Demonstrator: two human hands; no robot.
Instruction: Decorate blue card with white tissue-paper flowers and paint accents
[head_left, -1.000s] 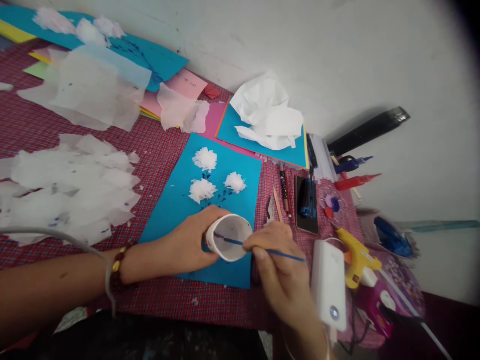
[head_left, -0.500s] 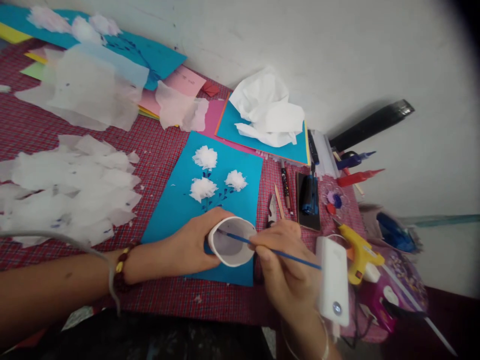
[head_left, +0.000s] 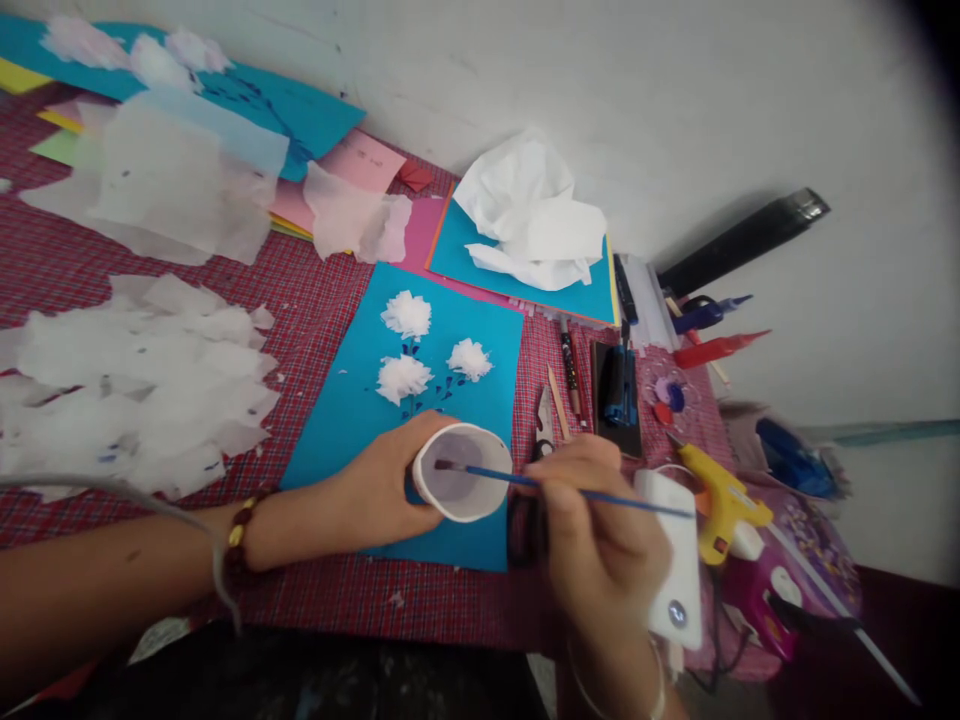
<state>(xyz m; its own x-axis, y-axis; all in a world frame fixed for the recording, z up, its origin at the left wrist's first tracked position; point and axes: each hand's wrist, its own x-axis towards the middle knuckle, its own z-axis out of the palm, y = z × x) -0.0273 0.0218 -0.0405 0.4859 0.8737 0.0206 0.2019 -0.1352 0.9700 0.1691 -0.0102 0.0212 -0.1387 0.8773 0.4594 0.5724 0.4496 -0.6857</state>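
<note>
My left hand (head_left: pixel 394 480) is closed around a white paper cup (head_left: pixel 480 497), tilted so that its inside faces me. Between the fingers of my right hand (head_left: pixel 604 530) is a blue paintbrush (head_left: pixel 499 475), its bristles inside the cup's mouth. Whether the bristles touch the cup wall is not plain. Beneath the cup lies a blue sheet of paper (head_left: pixel 341 420). Three white paper flowers (head_left: pixel 403 379) sit on it, with dark blue painted stems and leaves partly hidden behind my left hand.
Torn white tissue paper (head_left: pixel 150 380) is heaped at left. Crumpled white paper (head_left: pixel 532 210) rests on coloured sheets behind. To the right are scissors (head_left: pixel 544 415), a paint palette (head_left: pixel 671 400), a yellow glue gun (head_left: pixel 716 495) and a white power bank (head_left: pixel 675 575).
My right hand has moved to the right and pulled the paintbrush partly back, so its bristles now show inside the cup. The left hand and cup have shifted only slightly.
</note>
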